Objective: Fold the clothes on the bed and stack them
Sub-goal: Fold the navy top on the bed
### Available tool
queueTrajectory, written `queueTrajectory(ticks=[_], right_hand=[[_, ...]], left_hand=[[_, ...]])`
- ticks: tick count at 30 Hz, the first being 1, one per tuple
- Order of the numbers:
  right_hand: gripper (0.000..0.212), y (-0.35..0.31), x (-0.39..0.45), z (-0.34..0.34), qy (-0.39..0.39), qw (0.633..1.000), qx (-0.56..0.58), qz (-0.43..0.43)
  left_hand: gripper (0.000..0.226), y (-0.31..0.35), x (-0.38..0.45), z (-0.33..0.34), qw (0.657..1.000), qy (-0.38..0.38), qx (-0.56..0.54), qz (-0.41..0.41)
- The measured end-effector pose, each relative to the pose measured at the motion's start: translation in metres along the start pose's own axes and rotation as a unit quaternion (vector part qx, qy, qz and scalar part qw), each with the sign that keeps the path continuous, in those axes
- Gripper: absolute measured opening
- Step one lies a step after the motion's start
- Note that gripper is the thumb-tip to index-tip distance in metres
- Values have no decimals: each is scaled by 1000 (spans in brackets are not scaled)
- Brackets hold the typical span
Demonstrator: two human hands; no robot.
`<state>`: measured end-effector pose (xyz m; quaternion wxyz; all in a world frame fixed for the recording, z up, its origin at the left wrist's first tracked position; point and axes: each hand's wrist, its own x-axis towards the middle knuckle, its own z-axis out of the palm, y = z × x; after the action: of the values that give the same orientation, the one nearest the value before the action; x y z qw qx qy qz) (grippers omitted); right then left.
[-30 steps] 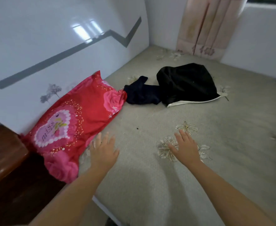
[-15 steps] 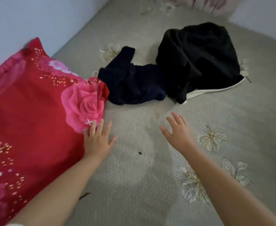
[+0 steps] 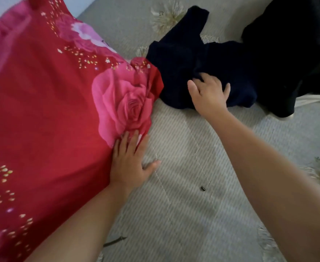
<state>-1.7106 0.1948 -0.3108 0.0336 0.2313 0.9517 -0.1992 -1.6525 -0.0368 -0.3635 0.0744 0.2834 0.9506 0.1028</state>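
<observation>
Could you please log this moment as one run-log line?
phase: reach | right hand: gripping navy garment | left hand: flat on bed beside red pillow | folded: none

Crumpled navy garment [image 3: 198,59] on bed [image 3: 193,186], black garment [image 3: 297,44] (white-trimmed) touching

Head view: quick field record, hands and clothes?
left hand: flat on bed, fingers against the red pillow
right hand: on the navy garment, fingers curling into the cloth
black garment: beside the navy one, white trim at its edge, untouched
folded: none yet
stack: none yet
</observation>
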Motion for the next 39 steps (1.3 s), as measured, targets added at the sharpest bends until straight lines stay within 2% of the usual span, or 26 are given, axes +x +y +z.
queueTrajectory(ticks=[3, 6, 9, 13, 16, 18, 21, 23, 25, 26, 27, 29, 31, 33, 35, 36, 38, 39], right_hand=[[38, 23, -42, -1, -4, 995, 96, -15], [35, 63, -116, -4, -60, 993, 103, -25], [32, 98, -196, -14, -88, 990, 110, 8], [45, 124, -282, -29, -60, 984, 152, 65], [32, 135, -334, -30, -79, 976, 183, 93], [34, 144, -368, -27, -121, 984, 106, 79], [49, 158, -426, -16, -244, 968, -38, 43], [54, 166, -464, -10, -325, 944, -48, 38], [54, 175, -491, -9, -388, 919, -5, 71], [54, 181, -498, -10, -393, 913, 36, 101], [52, 185, -501, -13, -368, 916, 85, 136], [36, 195, -492, -16, -223, 943, 161, 188], [32, 195, -466, -19, -84, 969, 171, 155], [44, 186, -435, -22, -18, 984, 158, 78], [48, 175, -409, -21, -20, 997, 77, 14], [48, 171, -399, -18, -58, 998, 11, 4], [48, 172, -390, -15, -156, 983, -86, 36], [48, 178, -391, -17, -169, 980, -88, 61]], left_hand=[[73, -2, 0, -1, 1000, 5, -17, 6], [73, -4, 2, -4, 998, 5, -48, 35], [73, -3, -7, -10, 996, 17, -72, 59], [66, 43, -25, -17, 982, 39, -79, 164], [65, 110, -43, -18, 961, 27, -83, 262], [65, 146, -55, -13, 954, -14, -54, 294], [64, 175, -88, 8, 952, -143, 47, 268], [62, 187, -119, 21, 933, -193, 117, 282], [54, 195, -152, 22, 919, -222, 105, 309], [45, 197, -167, 20, 920, -208, 73, 324], [36, 197, -178, 17, 925, -189, 37, 328], [30, 195, -189, 16, 942, -169, -12, 291], [27, 193, -194, 17, 952, -186, -17, 242], [24, 186, -196, 21, 958, -185, -38, 217], [21, 184, -199, 18, 960, -186, -60, 199], [21, 184, -201, 15, 963, -180, -68, 190], [23, 183, -205, 10, 968, -167, -64, 174], [24, 184, -206, 8, 970, -163, -57, 171]])
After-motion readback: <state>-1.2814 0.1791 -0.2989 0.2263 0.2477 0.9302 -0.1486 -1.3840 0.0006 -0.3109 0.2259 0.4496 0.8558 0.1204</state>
